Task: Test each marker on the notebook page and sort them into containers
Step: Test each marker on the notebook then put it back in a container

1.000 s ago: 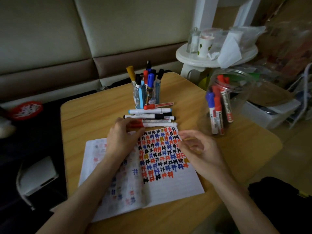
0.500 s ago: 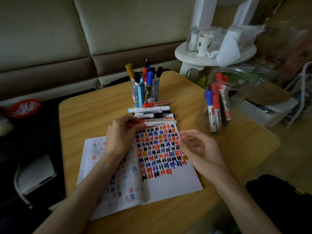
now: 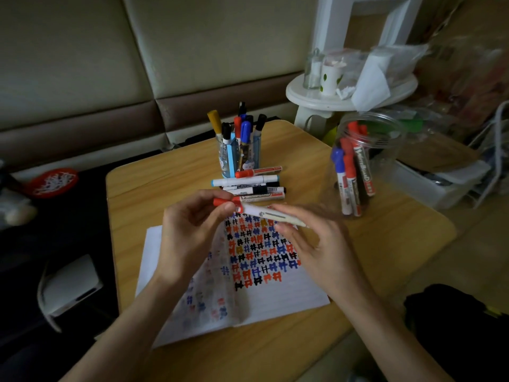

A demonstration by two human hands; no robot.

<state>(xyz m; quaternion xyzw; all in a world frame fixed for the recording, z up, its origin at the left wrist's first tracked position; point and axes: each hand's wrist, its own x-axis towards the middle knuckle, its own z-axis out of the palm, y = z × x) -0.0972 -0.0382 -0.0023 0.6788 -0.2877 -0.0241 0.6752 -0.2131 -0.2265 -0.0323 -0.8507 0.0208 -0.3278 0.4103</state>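
Wooden table [image 3: 154, 194] bears notebook [image 3: 275, 299], loose markers [image 3: 248, 183], cup [image 3: 239, 158], jar [image 3: 366, 166].

Left hand [image 3: 190, 232] pinches red cap [image 3: 223, 202]; right hand [image 3: 322, 249] holds white marker [image 3: 271, 214] above notebook [image 3: 289, 299].

Red-capped white marker [image 3: 264, 214], level, above open notebook [image 3: 275, 299], page filled with coloured hash marks

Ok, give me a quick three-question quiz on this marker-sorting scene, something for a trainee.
1. True or false: the left hand pinches the red cap of the marker.
2. The loose markers lie: A between the blue cup and the notebook; B on the notebook; C inside the cup.
3. Fill in: the right hand holds the marker's white ___.
Key: 1 true; 2 A; 3 barrel.
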